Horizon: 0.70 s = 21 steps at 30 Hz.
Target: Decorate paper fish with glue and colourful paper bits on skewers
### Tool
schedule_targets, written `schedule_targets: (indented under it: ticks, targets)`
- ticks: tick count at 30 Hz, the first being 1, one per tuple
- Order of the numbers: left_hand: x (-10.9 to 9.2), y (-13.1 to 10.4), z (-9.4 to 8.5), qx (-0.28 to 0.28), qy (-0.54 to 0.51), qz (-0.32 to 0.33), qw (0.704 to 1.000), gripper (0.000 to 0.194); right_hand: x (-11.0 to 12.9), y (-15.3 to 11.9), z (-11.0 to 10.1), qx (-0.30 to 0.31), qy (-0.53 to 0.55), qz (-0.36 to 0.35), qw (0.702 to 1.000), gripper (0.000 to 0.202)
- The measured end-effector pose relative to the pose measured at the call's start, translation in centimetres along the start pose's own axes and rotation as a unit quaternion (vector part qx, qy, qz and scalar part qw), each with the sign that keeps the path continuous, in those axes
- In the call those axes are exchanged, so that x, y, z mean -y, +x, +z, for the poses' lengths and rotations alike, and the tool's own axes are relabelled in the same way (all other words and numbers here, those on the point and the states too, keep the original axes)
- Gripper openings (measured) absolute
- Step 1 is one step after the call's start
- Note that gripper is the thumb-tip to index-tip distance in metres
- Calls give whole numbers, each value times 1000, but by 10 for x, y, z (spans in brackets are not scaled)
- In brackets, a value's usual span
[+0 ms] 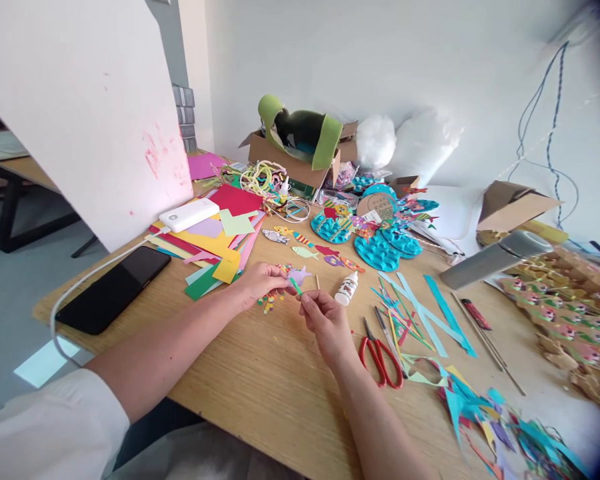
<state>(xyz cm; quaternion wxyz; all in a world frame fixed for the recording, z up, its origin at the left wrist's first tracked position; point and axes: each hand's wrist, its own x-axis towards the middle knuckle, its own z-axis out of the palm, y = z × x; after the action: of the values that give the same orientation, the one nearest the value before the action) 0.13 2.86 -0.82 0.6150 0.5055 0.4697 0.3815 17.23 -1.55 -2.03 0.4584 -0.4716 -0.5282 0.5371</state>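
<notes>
Both my hands meet over the middle of the wooden table [280,373]. My left hand [263,283] pinches one end of a small green paper strip [296,287]. The fingers of my right hand [325,323] are closed on the strip's other end. Just behind my fingers lies a purple paper fish [299,275], partly covered by them. Small coloured paper dots [267,307] are scattered beside my left fingertips. A white glue bottle [347,289] lies to the right of the hands, with red-handled scissors [380,360] nearer to me.
Coloured paper sheets [230,200], a power bank [189,215] and a black phone [114,289] are on the left. Paper fish [305,252] and blue shapes [387,250] lie behind. Paper strips [420,307], a grey flask [495,259] and scraps [500,420] occupy the right.
</notes>
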Motion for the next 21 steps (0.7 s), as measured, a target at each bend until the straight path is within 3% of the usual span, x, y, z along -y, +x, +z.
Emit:
schedule_targets:
  ticks: [21]
  targets:
    - [-6, -4, 4, 15, -4, -20, 1000, 18, -7, 2, 3, -63, -22, 24, 997, 43]
